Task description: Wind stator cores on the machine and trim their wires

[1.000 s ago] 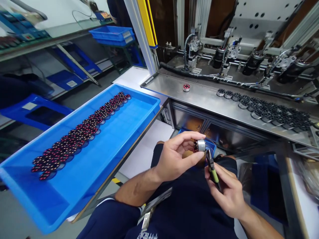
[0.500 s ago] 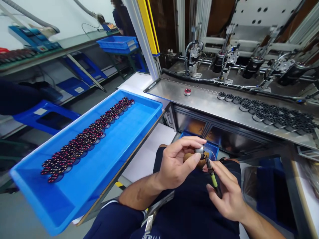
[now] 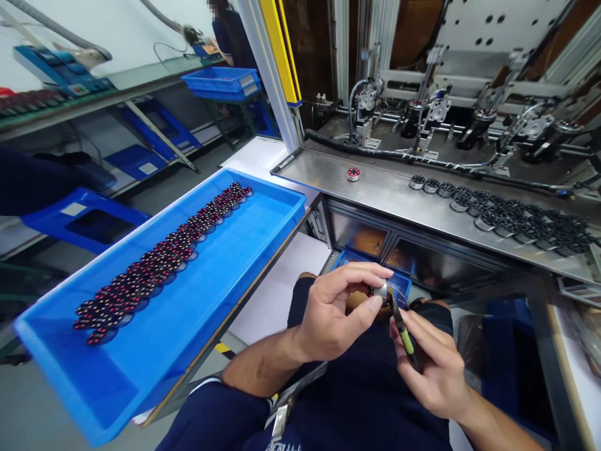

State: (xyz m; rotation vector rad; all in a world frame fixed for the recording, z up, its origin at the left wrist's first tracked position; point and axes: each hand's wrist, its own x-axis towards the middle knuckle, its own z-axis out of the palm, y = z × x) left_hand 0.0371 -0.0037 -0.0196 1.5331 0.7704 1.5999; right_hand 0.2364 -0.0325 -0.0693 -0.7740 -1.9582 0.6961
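Note:
My left hand point(image 3: 335, 307) pinches a small silver motor stator point(image 3: 380, 292) between thumb and fingers, above my lap. Thin copper-coloured wire ends point(image 3: 399, 293) stick out from its right side. Held in my right hand point(image 3: 434, 357) is a pair of small cutting pliers point(image 3: 404, 335) with green and black handles. The pliers' tip is right at the stator's lower right side; whether the jaws are closed on a wire is too small to tell. Part of the handles is hidden behind my fingers.
A large blue tray point(image 3: 270, 250) at left holds rows of red-and-black wound stators point(image 3: 159, 263). On the metal ledge point(image 3: 319, 169) ahead sit one red stator point(image 3: 354, 174) and many dark stators point(image 3: 507, 213). Winding machinery point(image 3: 436, 109) stands behind. A person point(image 3: 230, 31) is at the far bench.
Both hands have shifted slightly to the right with the stator and pliers. My right hand has closed further around the handles, and the stator has turned a little.

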